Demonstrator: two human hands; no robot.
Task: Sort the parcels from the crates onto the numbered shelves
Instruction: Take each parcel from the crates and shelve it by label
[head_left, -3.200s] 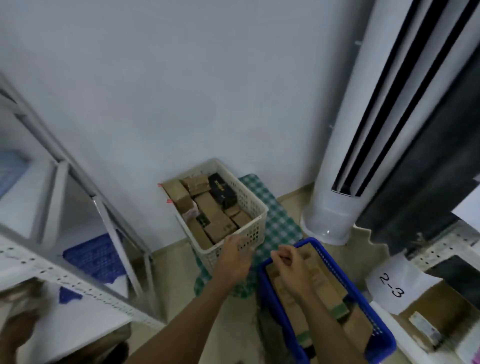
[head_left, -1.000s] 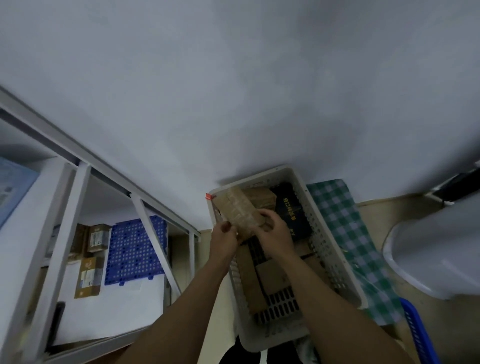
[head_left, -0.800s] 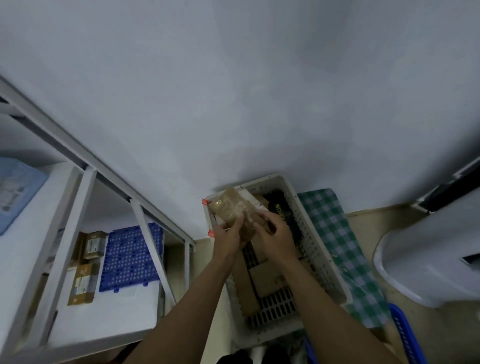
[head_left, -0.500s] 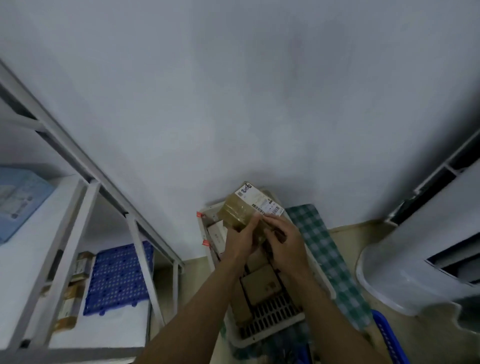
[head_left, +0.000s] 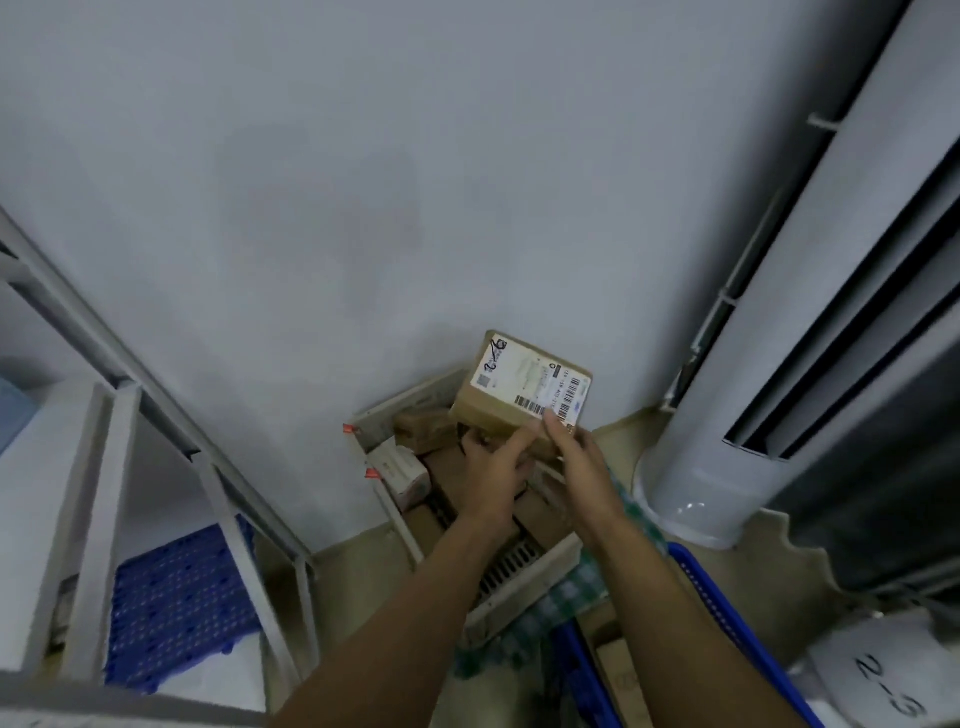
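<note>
Holding labelled parcel (head_left: 522, 400) above white crate (head_left: 524, 577), left hand (head_left: 496, 475) and right hand (head_left: 582, 467) clamped on it; next, read number, find shelf.

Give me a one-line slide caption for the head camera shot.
Both hands lift a labelled cardboard parcel above the white crate, beside metal shelving.

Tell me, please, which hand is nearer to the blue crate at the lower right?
Right. The right hand grips the lifted parcel on the side toward the blue crate; the left hand holds the parcel's underside, farther away, over the white crate.
</note>
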